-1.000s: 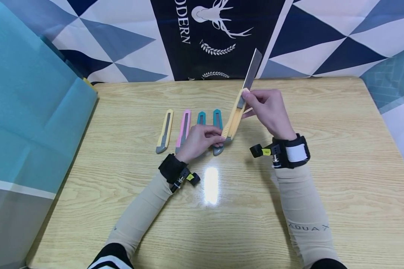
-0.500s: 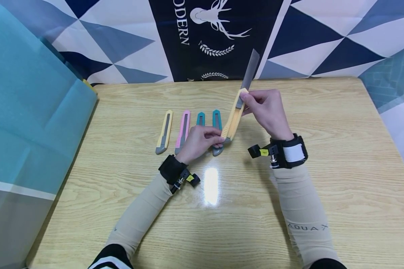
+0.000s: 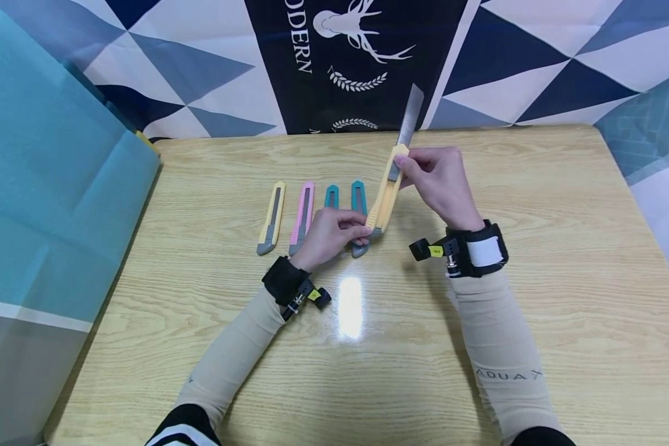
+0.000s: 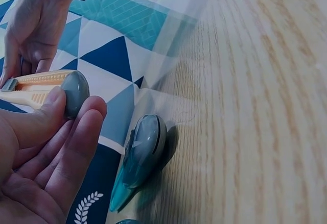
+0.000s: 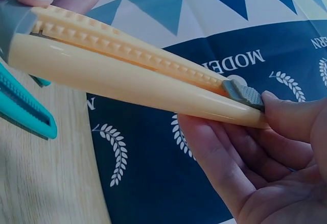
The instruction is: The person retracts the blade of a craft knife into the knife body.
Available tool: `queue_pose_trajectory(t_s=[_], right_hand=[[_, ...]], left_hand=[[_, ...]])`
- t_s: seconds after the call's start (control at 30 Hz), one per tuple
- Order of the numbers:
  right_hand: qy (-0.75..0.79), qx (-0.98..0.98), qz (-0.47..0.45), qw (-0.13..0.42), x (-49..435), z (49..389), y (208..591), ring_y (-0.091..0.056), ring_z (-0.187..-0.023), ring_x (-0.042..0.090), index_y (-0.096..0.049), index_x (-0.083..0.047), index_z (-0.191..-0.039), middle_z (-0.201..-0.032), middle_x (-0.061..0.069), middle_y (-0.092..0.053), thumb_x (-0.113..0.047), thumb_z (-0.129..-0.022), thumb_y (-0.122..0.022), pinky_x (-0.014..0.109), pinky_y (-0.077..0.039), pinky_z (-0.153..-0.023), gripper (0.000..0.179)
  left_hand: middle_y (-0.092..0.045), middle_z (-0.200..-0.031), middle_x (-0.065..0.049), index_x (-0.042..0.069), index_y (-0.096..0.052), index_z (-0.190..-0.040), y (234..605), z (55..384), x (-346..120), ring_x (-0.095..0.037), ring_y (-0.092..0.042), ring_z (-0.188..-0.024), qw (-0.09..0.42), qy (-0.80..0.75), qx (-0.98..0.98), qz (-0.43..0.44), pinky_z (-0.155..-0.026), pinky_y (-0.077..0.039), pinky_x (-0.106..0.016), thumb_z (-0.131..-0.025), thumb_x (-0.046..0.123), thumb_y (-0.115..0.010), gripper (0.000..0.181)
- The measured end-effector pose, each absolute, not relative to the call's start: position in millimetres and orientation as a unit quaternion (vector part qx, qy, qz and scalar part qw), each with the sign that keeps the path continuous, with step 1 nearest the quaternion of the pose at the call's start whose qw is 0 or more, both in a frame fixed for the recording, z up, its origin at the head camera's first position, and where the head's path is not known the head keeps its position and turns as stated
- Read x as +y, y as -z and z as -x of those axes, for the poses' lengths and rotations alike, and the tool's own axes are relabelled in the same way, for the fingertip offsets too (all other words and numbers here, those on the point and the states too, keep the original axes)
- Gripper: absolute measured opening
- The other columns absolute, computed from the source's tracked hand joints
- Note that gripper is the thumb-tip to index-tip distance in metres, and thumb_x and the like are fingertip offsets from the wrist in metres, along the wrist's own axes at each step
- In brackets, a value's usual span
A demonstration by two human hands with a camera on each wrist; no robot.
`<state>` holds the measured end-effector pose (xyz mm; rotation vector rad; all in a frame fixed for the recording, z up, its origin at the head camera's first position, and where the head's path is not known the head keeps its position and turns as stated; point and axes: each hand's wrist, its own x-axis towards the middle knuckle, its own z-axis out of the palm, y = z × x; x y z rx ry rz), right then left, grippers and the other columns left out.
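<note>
A pale yellow utility knife (image 3: 383, 204) is held up at a slant over the table, its long blade (image 3: 410, 114) extended toward the back. My left hand (image 3: 329, 236) pinches its lower end at the grey end cap (image 4: 75, 94). Near the blade end, my right hand (image 3: 440, 186) grips the body, thumb at the grey slider (image 5: 244, 94). Behind and under the left hand, two teal utility knives, one left (image 3: 331, 196) and one right (image 3: 358, 197), lie partly hidden. A pink utility knife (image 3: 303, 217) and another yellow one (image 3: 271, 217) lie to their left.
The wood-grain table (image 3: 563, 260) carries the row of knives. A cloth with triangles and a black deer panel (image 3: 357, 62) rises behind its far edge. Blue-covered material (image 3: 61, 173) borders the left side. A light reflection shows on the tabletop.
My right hand and the blade end have shifted slightly left, so the held knife tilts a little less. The left hand keeps its pinch, and the knives on the table stay put.
</note>
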<state>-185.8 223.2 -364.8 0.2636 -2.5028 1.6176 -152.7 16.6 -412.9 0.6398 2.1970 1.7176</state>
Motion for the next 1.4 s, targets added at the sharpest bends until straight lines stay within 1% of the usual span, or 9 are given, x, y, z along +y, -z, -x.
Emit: queue_pose_trajectory(t_s=[0.13, 0.2, 0.37, 0.53, 0.67, 0.83, 0.97, 1.2, 1.4], right_hand=[[-0.528, -0.841, -0.086, 0.081, 222, 186, 365, -0.063, -0.064, 0.020, -0.070, -0.002, -0.099, -0.077, 0.013, -0.068, -0.022, -0.091, -0.061, 0.023, -0.034, -0.045, 0.024], [-0.523, -0.844, -0.088, 0.081, 222, 186, 365, -0.063, -0.065, 0.020, -0.070, -0.003, -0.099, -0.079, 0.013, -0.068, -0.022, -0.091, -0.062, 0.025, -0.034, -0.047, 0.023], [-0.513, -0.850, -0.087, 0.075, 222, 185, 365, -0.062, -0.068, 0.020, -0.069, -0.002, -0.103, -0.083, 0.013, -0.067, -0.020, -0.091, -0.062, 0.025, -0.039, -0.054, 0.022], [-0.503, -0.857, -0.085, 0.072, 220, 185, 364, -0.061, -0.070, 0.025, -0.067, 0.002, -0.102, -0.085, 0.016, -0.066, -0.013, -0.092, -0.060, 0.025, -0.039, -0.055, 0.020], [-0.496, -0.862, -0.084, 0.070, 221, 187, 366, -0.060, -0.069, 0.020, -0.068, 0.000, -0.102, -0.084, 0.013, -0.065, -0.015, -0.092, -0.059, 0.023, -0.040, -0.055, 0.020], [-0.501, -0.858, -0.089, 0.071, 220, 185, 363, -0.060, -0.068, 0.020, -0.068, 0.000, -0.100, -0.082, 0.013, -0.065, -0.016, -0.092, -0.060, 0.023, -0.040, -0.054, 0.020], [-0.501, -0.857, -0.091, 0.077, 219, 187, 367, -0.058, -0.068, 0.018, -0.068, 0.000, -0.100, -0.081, 0.011, -0.065, -0.018, -0.091, -0.060, 0.023, -0.043, -0.056, 0.021], [-0.510, -0.851, -0.100, 0.077, 217, 189, 369, -0.060, -0.074, 0.015, -0.066, 0.002, -0.103, -0.085, 0.010, -0.064, -0.010, -0.089, -0.063, 0.019, -0.050, -0.064, 0.019], [-0.521, -0.845, -0.101, 0.069, 215, 190, 372, -0.059, -0.073, 0.016, -0.064, 0.003, -0.104, -0.086, 0.010, -0.062, -0.008, -0.089, -0.062, 0.019, -0.051, -0.063, 0.018]], left_hand=[[-0.068, -0.083, -0.024, -0.011, -0.065, -0.096, 412, 152, 17, -0.027, -0.066, -0.071, 0.133, -0.592, 0.762, -0.226, -0.067, -0.059, -0.043, -0.086, -0.004, -0.061, 0.012], [-0.068, -0.083, -0.024, -0.011, -0.065, -0.095, 412, 153, 17, -0.028, -0.065, -0.070, 0.131, -0.594, 0.761, -0.227, -0.067, -0.059, -0.043, -0.086, -0.004, -0.061, 0.012], [-0.068, -0.082, -0.024, -0.010, -0.065, -0.096, 415, 155, 17, -0.029, -0.065, -0.070, 0.130, -0.601, 0.754, -0.229, -0.066, -0.058, -0.046, -0.086, -0.004, -0.061, 0.012], [-0.070, -0.081, -0.017, -0.005, -0.067, -0.097, 431, 161, 17, -0.022, -0.066, -0.069, 0.132, -0.602, 0.754, -0.228, -0.064, -0.059, -0.039, -0.086, 0.002, -0.063, 0.013], [-0.071, -0.080, -0.011, 0.000, -0.068, -0.096, 445, 166, 18, -0.016, -0.066, -0.067, 0.134, -0.602, 0.753, -0.228, -0.062, -0.060, -0.032, -0.086, 0.006, -0.065, 0.012], [-0.071, -0.079, -0.009, 0.001, -0.068, -0.095, 448, 167, 18, -0.016, -0.066, -0.067, 0.130, -0.602, 0.753, -0.230, -0.061, -0.060, -0.031, -0.086, 0.006, -0.065, 0.011], [-0.071, -0.079, -0.009, 0.000, -0.068, -0.095, 447, 166, 18, -0.016, -0.066, -0.066, 0.129, -0.602, 0.754, -0.229, -0.060, -0.059, -0.031, -0.086, 0.006, -0.065, 0.011], [-0.071, -0.078, -0.011, 0.000, -0.068, -0.097, 448, 166, 19, -0.016, -0.066, -0.066, 0.129, -0.609, 0.751, -0.221, -0.061, -0.059, -0.031, -0.085, 0.007, -0.066, 0.014], [-0.070, -0.077, -0.013, -0.002, -0.068, -0.097, 448, 165, 18, -0.016, -0.065, -0.065, 0.122, -0.613, 0.749, -0.220, -0.061, -0.060, -0.032, -0.085, 0.007, -0.066, 0.015]])
